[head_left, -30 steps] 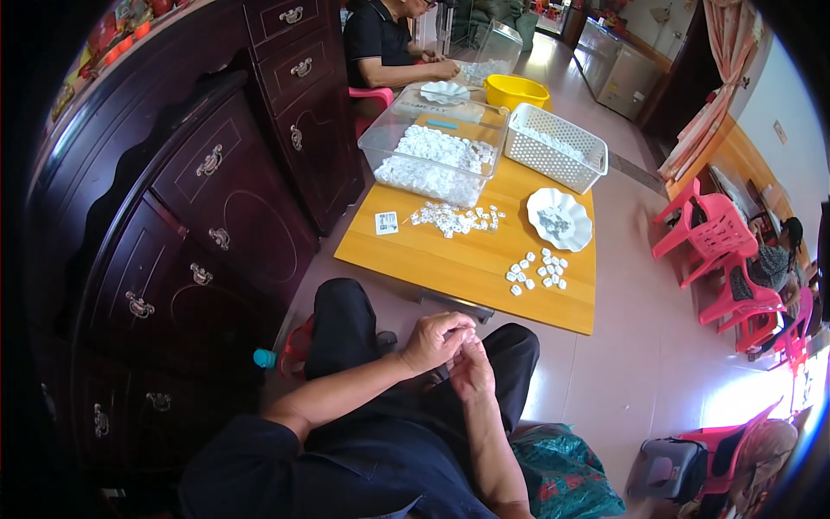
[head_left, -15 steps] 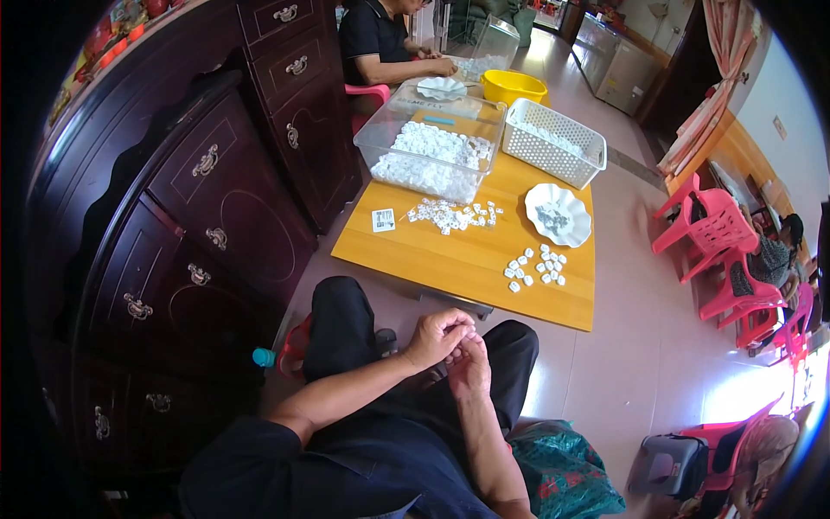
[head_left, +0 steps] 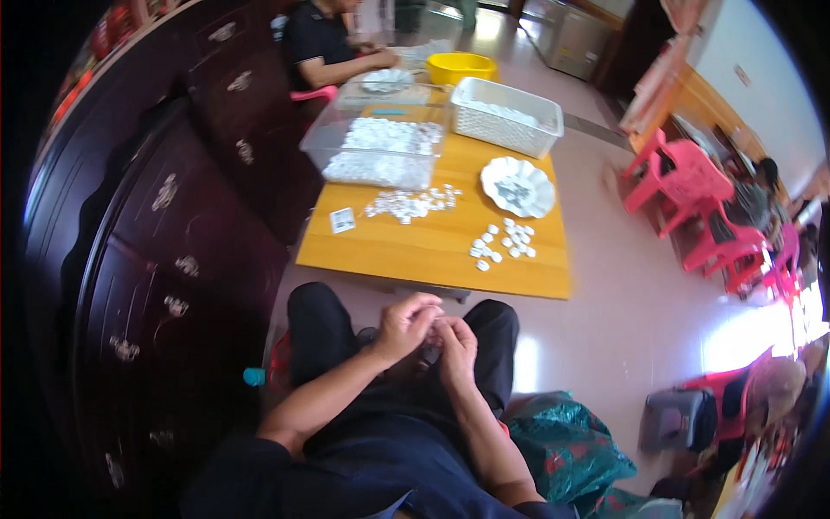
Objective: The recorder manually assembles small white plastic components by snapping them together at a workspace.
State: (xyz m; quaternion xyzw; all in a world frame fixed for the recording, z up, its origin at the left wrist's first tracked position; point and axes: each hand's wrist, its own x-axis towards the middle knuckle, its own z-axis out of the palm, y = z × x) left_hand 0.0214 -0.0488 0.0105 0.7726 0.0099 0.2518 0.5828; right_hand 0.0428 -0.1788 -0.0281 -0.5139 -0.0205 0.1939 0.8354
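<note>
Above my lap, my left hand [head_left: 404,329] and my right hand [head_left: 457,348] meet at the fingertips. Both are closed in a pinch, and whatever they hold is too small and blurred to name. Beyond them on the wooden table [head_left: 415,265] lies a loose pile of small white plastic pieces [head_left: 410,204]. A group of small white tile-like pieces [head_left: 507,242] is spread near the right front edge. Behind that group, a white scalloped plate [head_left: 540,197] holds small greyish pieces. A square white card with a dark print [head_left: 342,221] lies left of the pile.
A clear plastic bin [head_left: 315,154] full of white pieces and a white perforated basket [head_left: 506,138] stand farther back, with a yellow basin [head_left: 462,67] behind. A person [head_left: 324,48] works at the far left. Dark cabinets [head_left: 207,259] flank my left; a green plastic bag [head_left: 566,441] lies right.
The view has swung, so the table and its things sit farther left and higher. My hands stay together; the fingers have shifted slightly, with the left ones raised a little.
</note>
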